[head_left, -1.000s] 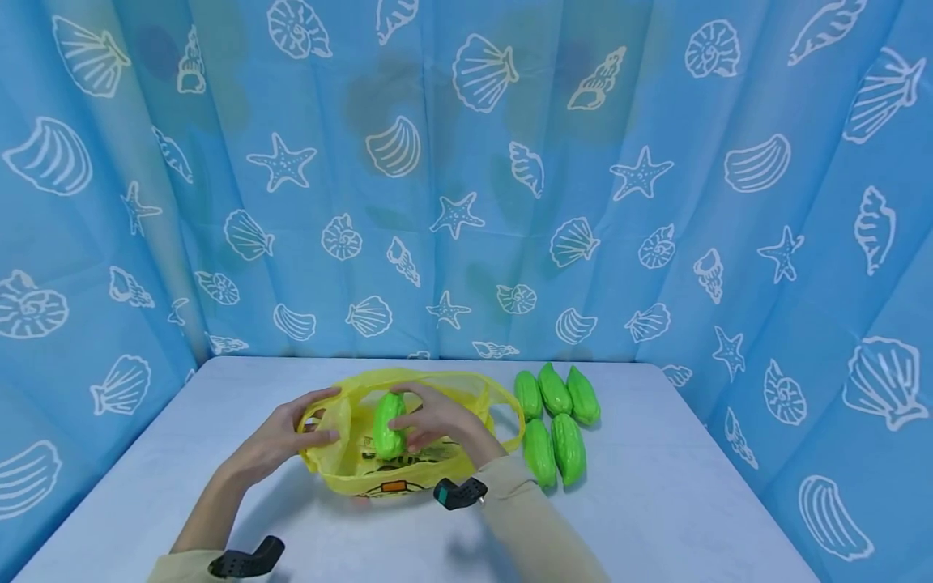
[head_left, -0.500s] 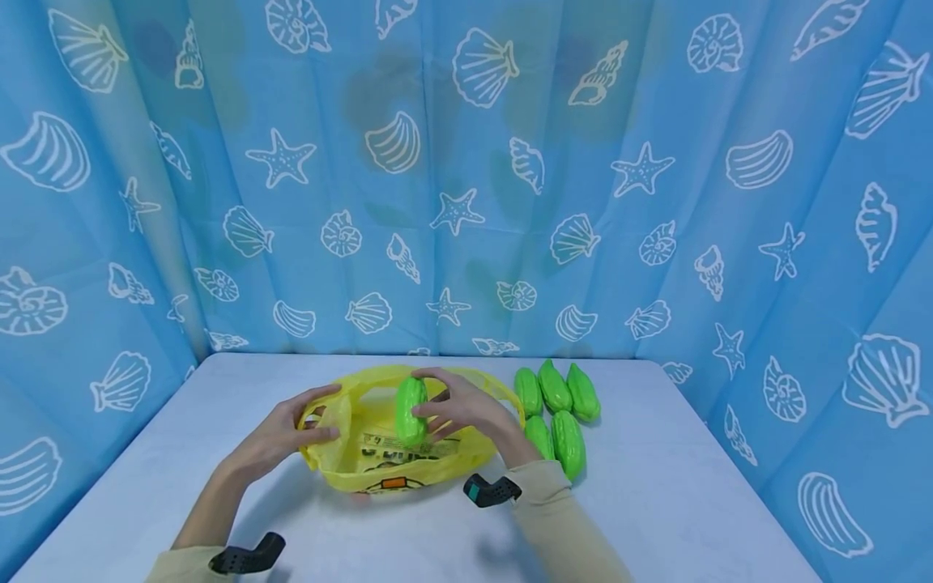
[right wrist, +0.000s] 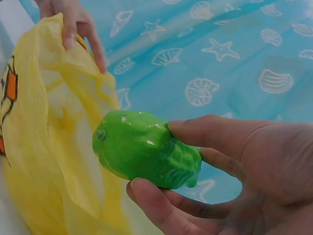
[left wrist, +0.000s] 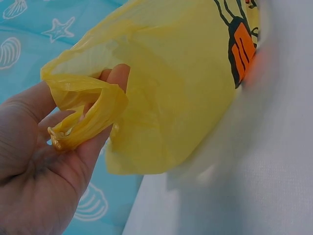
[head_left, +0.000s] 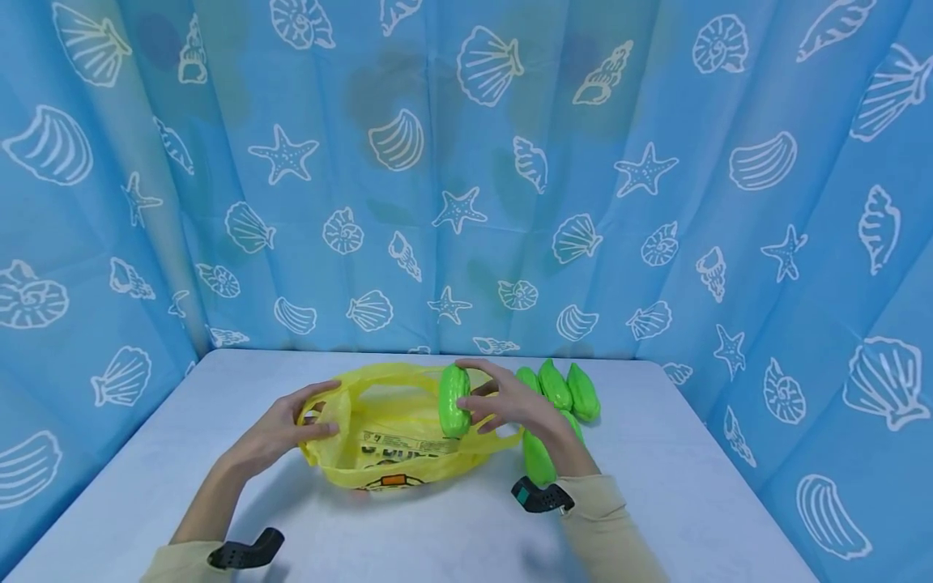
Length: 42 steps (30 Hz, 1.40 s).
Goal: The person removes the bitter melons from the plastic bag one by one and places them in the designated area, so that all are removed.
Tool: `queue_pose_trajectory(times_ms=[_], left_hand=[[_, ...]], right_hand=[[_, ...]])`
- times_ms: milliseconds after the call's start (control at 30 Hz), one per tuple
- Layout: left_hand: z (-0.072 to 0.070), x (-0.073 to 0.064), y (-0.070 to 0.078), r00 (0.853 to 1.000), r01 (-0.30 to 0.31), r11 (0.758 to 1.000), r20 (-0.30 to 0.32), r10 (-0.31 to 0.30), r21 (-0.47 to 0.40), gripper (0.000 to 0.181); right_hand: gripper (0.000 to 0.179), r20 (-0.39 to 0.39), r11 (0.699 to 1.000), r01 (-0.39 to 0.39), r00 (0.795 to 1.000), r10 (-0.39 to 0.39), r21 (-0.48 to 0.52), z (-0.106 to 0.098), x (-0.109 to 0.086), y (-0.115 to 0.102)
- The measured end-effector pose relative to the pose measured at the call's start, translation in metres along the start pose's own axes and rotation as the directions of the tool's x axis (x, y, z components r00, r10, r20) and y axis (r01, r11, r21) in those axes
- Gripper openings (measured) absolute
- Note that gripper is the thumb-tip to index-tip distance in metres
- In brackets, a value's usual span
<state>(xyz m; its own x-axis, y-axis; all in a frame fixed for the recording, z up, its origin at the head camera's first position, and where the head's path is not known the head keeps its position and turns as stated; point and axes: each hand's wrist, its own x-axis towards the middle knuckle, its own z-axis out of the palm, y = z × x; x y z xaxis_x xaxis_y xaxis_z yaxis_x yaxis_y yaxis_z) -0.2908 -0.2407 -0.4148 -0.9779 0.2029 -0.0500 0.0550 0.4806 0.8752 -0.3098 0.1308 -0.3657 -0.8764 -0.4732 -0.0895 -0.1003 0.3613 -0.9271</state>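
A yellow plastic bag (head_left: 459, 467) lies on its base with its mouth held wide. My left hand (head_left: 273, 433) grips the bag's left edge, the gathered handle (left wrist: 98, 112) bunched between thumb and fingers in the left wrist view. With thumb and fingertips, my right hand (head_left: 517, 401) pinches a glossy bright green bitter melon (head_left: 453, 405) with a bumpy skin. The melon stands nearly upright over the right part of the bag's mouth in the head view. From the right wrist, the melon (right wrist: 142, 149) shows end-on beside the bag (right wrist: 34, 122).
Several more green bitter melons (head_left: 556, 385) lie grouped on the white table (head_left: 670, 486) right of the bag, partly hidden by my right hand and forearm. Behind the table hangs a blue curtain (head_left: 466, 243) printed with white shells and starfish.
My right hand has carried the bitter melon rightward, from the middle of the bag's mouth to its right side. The left hand keeps its grip on the bag's edge.
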Motion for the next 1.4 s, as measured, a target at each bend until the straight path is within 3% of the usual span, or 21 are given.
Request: queue_pose_trajectory(times_ms=[700, 967, 1200, 1400], left_hand=[[0.000, -0.001, 0.002, 1.000, -0.018, 1.000, 0.015, 0.018, -0.025, 0.083], [0.001, -0.002, 0.001, 1.000, -0.013, 1.000, 0.012, 0.013, -0.023, 0.083], [0.001, -0.002, 0.001, 1.000, -0.005, 1.000, 0.007, 0.005, -0.011, 0.083], [0.001, -0.002, 0.001, 1.000, -0.024, 1.000, 0.011, 0.024, -0.001, 0.083]], right_hand=[[0.069, -0.037, 0.998, 0.013, 0.999, -0.015, -0.055, -0.052, -0.049, 0.028], [0.070, -0.104, 0.995, -0.025, 0.994, 0.015, -0.094, -0.073, -0.064, 0.037], [0.070, -0.101, 0.992, -0.001, 0.995, -0.012, -0.129, -0.091, -0.075, 0.044], [0.072, -0.126, 0.991, -0.032, 0.992, 0.015, -0.132, -0.102, -0.085, 0.055]])
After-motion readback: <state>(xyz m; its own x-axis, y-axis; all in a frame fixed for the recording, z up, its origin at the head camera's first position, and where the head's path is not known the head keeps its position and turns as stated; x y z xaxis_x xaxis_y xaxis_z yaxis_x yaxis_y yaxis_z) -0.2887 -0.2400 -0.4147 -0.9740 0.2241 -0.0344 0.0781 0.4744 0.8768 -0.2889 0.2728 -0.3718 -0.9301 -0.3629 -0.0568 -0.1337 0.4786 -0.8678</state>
